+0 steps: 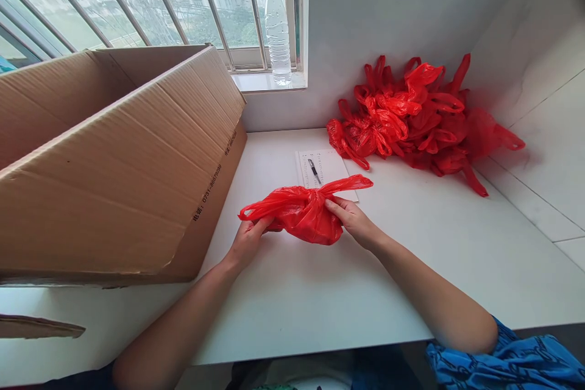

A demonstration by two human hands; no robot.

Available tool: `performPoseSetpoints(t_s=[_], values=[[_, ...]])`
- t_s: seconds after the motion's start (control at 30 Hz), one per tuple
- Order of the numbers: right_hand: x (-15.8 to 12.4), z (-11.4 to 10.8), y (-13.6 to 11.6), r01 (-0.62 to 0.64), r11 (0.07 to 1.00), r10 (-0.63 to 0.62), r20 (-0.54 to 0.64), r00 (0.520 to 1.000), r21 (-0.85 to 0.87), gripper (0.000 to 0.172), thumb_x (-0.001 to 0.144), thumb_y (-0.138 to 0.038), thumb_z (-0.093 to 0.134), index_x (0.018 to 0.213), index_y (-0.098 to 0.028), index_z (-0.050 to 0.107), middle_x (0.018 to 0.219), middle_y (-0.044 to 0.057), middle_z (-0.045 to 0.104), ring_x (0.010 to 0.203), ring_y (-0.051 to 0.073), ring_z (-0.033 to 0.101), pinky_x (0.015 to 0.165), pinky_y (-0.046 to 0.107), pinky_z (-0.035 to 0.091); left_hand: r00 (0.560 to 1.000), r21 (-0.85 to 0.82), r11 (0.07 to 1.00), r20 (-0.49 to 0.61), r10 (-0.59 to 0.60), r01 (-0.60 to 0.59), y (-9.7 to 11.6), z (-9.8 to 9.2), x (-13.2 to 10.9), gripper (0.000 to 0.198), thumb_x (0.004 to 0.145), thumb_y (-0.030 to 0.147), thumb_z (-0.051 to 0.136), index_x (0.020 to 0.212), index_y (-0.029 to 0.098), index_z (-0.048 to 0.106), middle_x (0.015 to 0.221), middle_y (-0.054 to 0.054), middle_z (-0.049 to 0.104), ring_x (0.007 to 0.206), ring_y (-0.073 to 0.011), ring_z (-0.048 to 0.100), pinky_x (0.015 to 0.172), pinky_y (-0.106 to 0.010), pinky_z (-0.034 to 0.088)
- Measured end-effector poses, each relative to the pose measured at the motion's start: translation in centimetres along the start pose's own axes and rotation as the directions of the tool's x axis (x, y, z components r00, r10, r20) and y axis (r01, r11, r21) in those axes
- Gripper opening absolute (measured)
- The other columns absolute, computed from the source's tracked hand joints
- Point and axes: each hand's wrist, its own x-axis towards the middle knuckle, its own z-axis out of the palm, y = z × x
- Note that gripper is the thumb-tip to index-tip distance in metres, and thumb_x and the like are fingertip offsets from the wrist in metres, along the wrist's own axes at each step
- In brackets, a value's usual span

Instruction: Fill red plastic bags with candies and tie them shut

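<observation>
A red plastic bag, gathered at the top with its handles spread to both sides, is held just above the white table. My left hand grips its left end, thumb on top and the other fingers partly hidden under the plastic. On the other side my right hand pinches the bag near its gathered neck. What the bag contains cannot be seen. Right behind it lie a sheet of printed paper and a black pen, both close to the bag and partly covered by it.
A large open cardboard box stands at the left. Against the wall at the back right is a heap of red plastic bags. A clear water bottle stands on the windowsill. The white table ends near my body.
</observation>
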Motion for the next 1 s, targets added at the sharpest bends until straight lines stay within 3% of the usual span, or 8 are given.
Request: performPoseSetpoints(t_s=[0.17,0.3,0.43,0.57,0.63,0.77,0.83,1.0], values=[[-1.0,-0.3,-1.0,0.122,0.940,-0.149,-0.062,0.987,-0.317,0.025,0.089,-0.042,0.063,0.105,-0.024,0.070,0.097,0.004,0.070,0.093,0.023,0.064,0.081,0.036,0.052,0.994,0.020,0.995,0.040,0.098,-0.099,0.4,-0.1,0.0,0.031,0.078,0.035,0.075,0.103,0.019,0.065,0.112,-0.009,0.069,0.100,-0.0243,0.066,0.087,-0.036,0.056],[-2.1,-1.2,-2.7,0.273,0.836,-0.218,0.167,0.961,-0.477,0.027,0.087,-0.034,0.066,0.114,-0.029,0.068,0.117,0.005,0.066,0.105,0.024,0.062,0.089,0.039,0.051,0.975,0.188,0.973,0.201,0.093,-0.131,2.0,-1.3,-0.1,0.024,0.080,0.031,0.074,0.101,0.020,0.068,0.139,-0.013,0.055,0.125,-0.0317,0.055,0.095,-0.039,0.054],[-3.0,-2.3,-4.0,0.379,0.750,-0.145,0.424,0.894,-0.543,0.027,0.086,-0.032,0.068,0.112,-0.030,0.069,0.137,0.006,0.056,0.126,0.027,0.051,0.096,0.042,0.048,0.897,0.411,0.889,0.443,0.001,-0.204,3.6,-3.5,0.0,0.029,0.083,0.030,0.066,0.112,0.026,0.069,0.152,-0.009,0.042,0.141,-0.0334,0.038,0.106,-0.044,0.047],[-3.2,-2.1,-3.9,0.453,0.709,-0.236,0.423,0.875,-0.541,0.017,0.089,-0.034,0.064,0.103,-0.029,0.071,0.129,0.006,0.062,0.124,0.027,0.053,0.099,0.044,0.046,0.905,0.347,0.868,0.359,0.227,-0.355,3.5,-3.0,-0.6,0.035,0.086,0.033,0.057,0.120,0.024,0.062,0.148,-0.011,0.045,0.138,-0.0323,0.041,0.111,-0.048,0.039],[-2.9,-1.4,-3.4,0.485,0.672,-0.308,0.385,0.870,-0.559,0.014,0.092,-0.034,0.059,0.095,-0.028,0.071,0.114,0.007,0.069,0.113,0.027,0.060,0.097,0.046,0.047,0.885,0.464,0.756,0.302,0.354,-0.461,3.0,-1.4,-1.2,0.029,0.090,0.030,0.053,0.116,0.023,0.063,0.141,-0.011,0.052,0.132,-0.0303,0.047,0.111,-0.048,0.037],[-2.1,0.2,-1.4,0.462,0.515,-0.389,0.283,0.877,-0.722,0.019,0.093,-0.038,0.058,0.083,-0.025,0.067,0.098,0.007,0.070,0.094,0.025,0.064,0.083,0.041,0.052,0.782,0.667,0.411,0.497,0.375,-0.621,1.6,1.6,-2.1,0.028,0.090,0.031,0.058,0.117,0.025,0.064,0.129,-0.009,0.062,0.125,-0.0287,0.051,0.109,-0.046,0.037],[-1.7,0.6,-0.1,0.447,0.416,-0.397,0.284,0.873,-0.792,0.017,0.091,-0.039,0.061,0.097,-0.024,0.066,0.111,0.009,0.067,0.103,0.026,0.061,0.084,0.040,0.053,0.768,0.704,0.314,0.544,0.338,-0.637,1.0,2.1,-2.0,0.027,0.091,0.033,0.058,0.117,0.025,0.064,0.127,-0.007,0.063,0.126,-0.0288,0.050,0.108,-0.045,0.036],[-1.0,1.1,3.0,0.418,0.179,-0.344,0.342,0.875,-0.891,0.057,0.097,-0.035,0.048,0.150,-0.017,0.034,0.154,0.014,0.040,0.141,0.029,0.037,0.114,0.051,0.036,0.818,0.808,0.208,0.474,0.326,-0.551,0.3,2.1,-1.9,0.034,0.094,0.035,0.054,0.124,0.021,0.059,0.127,-0.010,0.062,0.123,-0.0283,0.051,0.110,-0.048,0.033]])
